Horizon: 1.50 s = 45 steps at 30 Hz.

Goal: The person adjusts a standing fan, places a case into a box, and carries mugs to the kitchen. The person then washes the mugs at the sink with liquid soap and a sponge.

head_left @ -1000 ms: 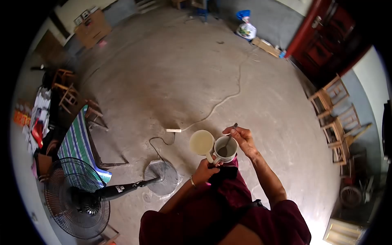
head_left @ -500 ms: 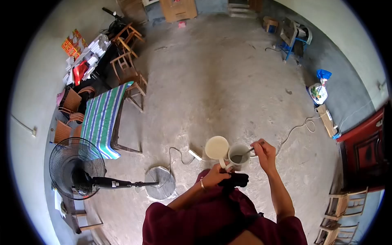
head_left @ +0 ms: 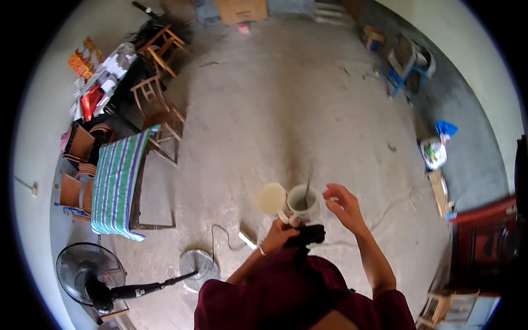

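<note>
My left hand (head_left: 279, 235) is closed around the handles of two pale mugs held side by side in front of my body. The left mug (head_left: 271, 199) shows a cream-coloured inside; whether that is liquid I cannot tell. In the right mug (head_left: 296, 209), which looks greyish inside, a thin metal spoon (head_left: 309, 181) stands with its handle leaning up over the far rim. Just right of that mug, my right hand (head_left: 343, 205) is empty, fingers apart and bent, touching neither spoon nor mug. A black object (head_left: 309, 235) sits against my shirt, close by my left hand.
On the left stand a black fan (head_left: 91, 275) with its round base (head_left: 200, 269), a table with a striped cloth (head_left: 122, 181), and wooden chairs (head_left: 159, 113). A power strip (head_left: 247, 239) and cords lie on the floor. Bags (head_left: 433, 153) and a red door (head_left: 484, 242) are right.
My right hand has let go of the spoon and opened beside the mug. The spoon now stands by itself in the mug. My view has shifted, and both mugs appear slightly further left.
</note>
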### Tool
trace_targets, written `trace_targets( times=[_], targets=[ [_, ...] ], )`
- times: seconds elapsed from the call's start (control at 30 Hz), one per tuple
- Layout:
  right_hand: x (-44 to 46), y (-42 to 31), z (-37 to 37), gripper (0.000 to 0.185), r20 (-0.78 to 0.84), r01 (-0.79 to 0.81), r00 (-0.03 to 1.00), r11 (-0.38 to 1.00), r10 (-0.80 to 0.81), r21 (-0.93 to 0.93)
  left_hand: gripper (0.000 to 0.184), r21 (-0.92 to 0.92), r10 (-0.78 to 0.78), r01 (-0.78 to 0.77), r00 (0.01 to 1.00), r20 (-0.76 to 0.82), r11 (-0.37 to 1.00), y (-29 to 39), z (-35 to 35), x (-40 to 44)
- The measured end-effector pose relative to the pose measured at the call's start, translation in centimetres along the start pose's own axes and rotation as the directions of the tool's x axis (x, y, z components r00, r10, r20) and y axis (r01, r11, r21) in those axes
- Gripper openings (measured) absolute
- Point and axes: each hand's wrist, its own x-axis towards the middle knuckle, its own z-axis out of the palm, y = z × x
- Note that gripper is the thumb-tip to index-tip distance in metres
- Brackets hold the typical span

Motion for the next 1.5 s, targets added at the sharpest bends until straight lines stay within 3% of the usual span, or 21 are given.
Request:
trace_targets(
  times=[0.07,0.13,0.3,0.33,0.43,0.5,0.7,0.87,0.93,1.07,1.1,1.2,1.27,1.33,1.4,1.5],
  targets=[
    [4.2,0.4,-1.3,0.042,-0.007,-0.055,0.998,0.996,0.056,0.071,0.024,-0.059,0.0,-0.001,1.0,-0.003,0.998,1.9,-1.0,3.9],
    [8.1,0.4,-2.8,0.046,0.092,-0.056,0.994,0.997,0.052,0.045,0.024,-0.051,0.049,-0.049,0.999,0.0,0.997,4.5,-2.1,7.6],
    [16.3,0.8,-1.7,0.067,0.355,-0.187,0.918,0.982,0.178,-0.007,0.027,0.105,0.075,-0.062,0.99,-0.122,0.993,9.0,-6.0,15.4],
    [17.8,1.5,-0.8,0.069,0.344,-0.237,0.913,0.971,0.22,0.009,0.026,0.143,0.099,-0.08,0.986,-0.131,0.986,9.8,-6.9,16.9],
    [23.9,3.2,0.6,0.066,0.358,-0.282,0.909,0.947,0.213,0.152,0.023,0.129,0.164,-0.133,0.951,-0.263,0.983,12.8,-8.5,20.7],
    [28.6,4.5,1.3,0.057,0.435,-0.37,0.882,0.836,0.18,0.405,0.022,0.133,0.211,-0.177,0.923,-0.323,0.975,14.5,-10.4,23.5],
    [43.7,6.6,3.0,0.033,0.502,-0.318,0.838,0.94,0.215,0.127,0.022,0.186,0.268,-0.209,0.879,-0.395,0.96,20.8,-15.6,32.1],
    [56.2,6.1,3.3,0.029,0.583,-0.23,0.806,0.962,0.104,0.146,0.023,0.151,0.331,-0.294,0.822,-0.463,0.944,26.8,-19.1,39.1],
    [60.9,5.6,3.5,0.029,0.669,-0.298,0.737,0.935,0.097,0.193,0.022,0.128,0.313,-0.289,0.799,-0.513,0.949,29.5,-20.4,41.6],
    [68.6,5.0,5.0,0.049,0.784,-0.223,0.62,0.96,0.003,0.172,0.023,0.127,0.315,-0.304,0.722,-0.615,0.944,32.6,-24.5,45.4],
    [70.7,5.0,5.4,0.063,0.838,-0.238,0.543,0.948,-0.053,0.214,0.023,0.125,0.329,-0.326,0.704,-0.629,0.937,33.4,-25.8,46.3],
    [75.9,5.7,8.2,0.074,0.868,-0.379,0.485,0.869,-0.107,0.319,0.022,0.121,0.32,-0.328,0.663,-0.677,0.937,37.4,-29.2,49.0],
    [79.9,6.7,10.3,0.076,0.891,-0.405,0.448,0.87,-0.078,0.28,0.022,0.129,0.313,-0.318,0.642,-0.7,0.939,39.7,-32.4,50.8],
    [84.1,7.1,13.0,0.067,0.883,-0.272,0.465,0.937,-0.073,0.22,0.022,0.143,0.313,-0.307,0.627,-0.713,0.941,41.5,-36.1,52.1],
    [88.9,7.1,15.7,0.065,0.895,-0.274,0.442,0.94,-0.063,0.202,0.022,0.251,0.406,-0.329,0.599,-0.69,0.91,44.1,-40.2,54.0],
    [95.9,5.2,19.2,0.062,0.916,-0.237,0.4,0.961,-0.037,0.142,0.023,0.25,0.405,-0.328,0.589,-0.7,0.911,49.9,-44.8,55.8]
  ],
)
